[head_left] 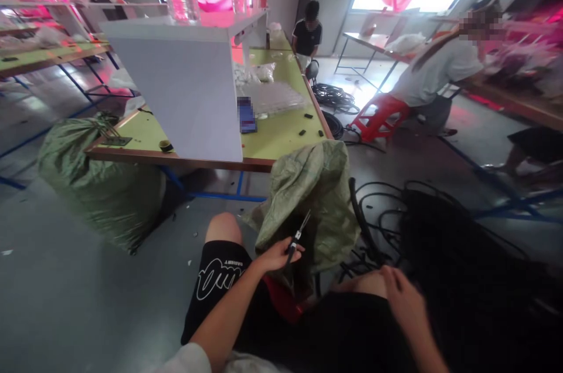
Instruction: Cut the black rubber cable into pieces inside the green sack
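Note:
My left hand (281,253) is closed around a pliers-like tool (295,240) with black handles and two thin metal jaws. The jaws point up and away from me, slightly apart. They are in front of the mouth of a green woven sack (308,179), which stands slumped between my knees and the table edge. The sack's inside is dark, so its contents cannot be made out. My right hand (402,291) rests on my right knee, fingers laid out and holding nothing. Beside that knee lies a large heap of black cable (440,244).
Ahead stands a yellow-green table (281,59) bearing a white shelf unit (185,91), clear plastic trays (281,97) and small black pieces. A full green sack (105,191) stands left. Cable coils (332,97) lie on the floor. One person sits on a red stool (380,118); another is farther back.

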`<state>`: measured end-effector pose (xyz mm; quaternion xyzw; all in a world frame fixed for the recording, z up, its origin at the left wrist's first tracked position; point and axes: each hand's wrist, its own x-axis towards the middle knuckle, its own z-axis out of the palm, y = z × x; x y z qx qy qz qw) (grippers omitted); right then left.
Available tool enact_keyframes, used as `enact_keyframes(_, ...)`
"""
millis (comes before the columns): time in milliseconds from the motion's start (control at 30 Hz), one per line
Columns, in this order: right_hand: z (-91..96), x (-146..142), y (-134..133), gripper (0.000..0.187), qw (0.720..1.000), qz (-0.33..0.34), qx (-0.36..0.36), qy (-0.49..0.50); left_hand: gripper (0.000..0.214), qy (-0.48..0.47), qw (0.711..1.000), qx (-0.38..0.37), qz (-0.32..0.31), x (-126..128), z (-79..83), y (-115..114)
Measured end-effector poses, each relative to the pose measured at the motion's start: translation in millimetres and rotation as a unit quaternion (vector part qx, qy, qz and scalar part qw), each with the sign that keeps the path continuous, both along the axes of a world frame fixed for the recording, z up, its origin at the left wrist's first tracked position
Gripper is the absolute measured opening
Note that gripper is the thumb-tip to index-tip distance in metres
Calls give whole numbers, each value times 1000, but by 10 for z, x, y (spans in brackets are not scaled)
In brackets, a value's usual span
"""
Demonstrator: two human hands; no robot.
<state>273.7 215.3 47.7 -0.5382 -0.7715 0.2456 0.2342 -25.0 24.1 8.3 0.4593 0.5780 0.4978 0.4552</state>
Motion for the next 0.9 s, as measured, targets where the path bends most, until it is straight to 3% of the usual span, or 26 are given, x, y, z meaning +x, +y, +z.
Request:
enact_keyframes(67, -266, -109, -248, 55, 998, 0, 25, -57, 45, -11, 999, 9, -29, 0, -7, -24)
enact_keyframes(167, -472, -185, -430, 69, 996, -36, 74, -15, 43, 20, 998, -8, -57, -15, -70, -28)
enact_keyframes(267, -474, -188, -421, 71, 991, 0, 124, 40, 41, 78, 993, -41, -74, -39, -169, -8)
enact_keyframes(333, -450, -196, -395, 63, 988, 80, 130, 24, 41, 103, 990, -58, -80, -54, -220, 6)
enact_keyframes(400, -440, -215, -389, 53, 985, 117, 128, -17, 42, 117, 988, -69, -80, -65, -242, 14)
enact_keyframes(667, -437, -190, -425, 42, 989, 72, 128, -33, 44, 150, 983, -79, -68, -89, -232, 51)
enact_keyframes(900, -447, -160, -398, 44, 992, 20, 119, -27, 47, 154, 984, -74, -49, -113, -279, 46)
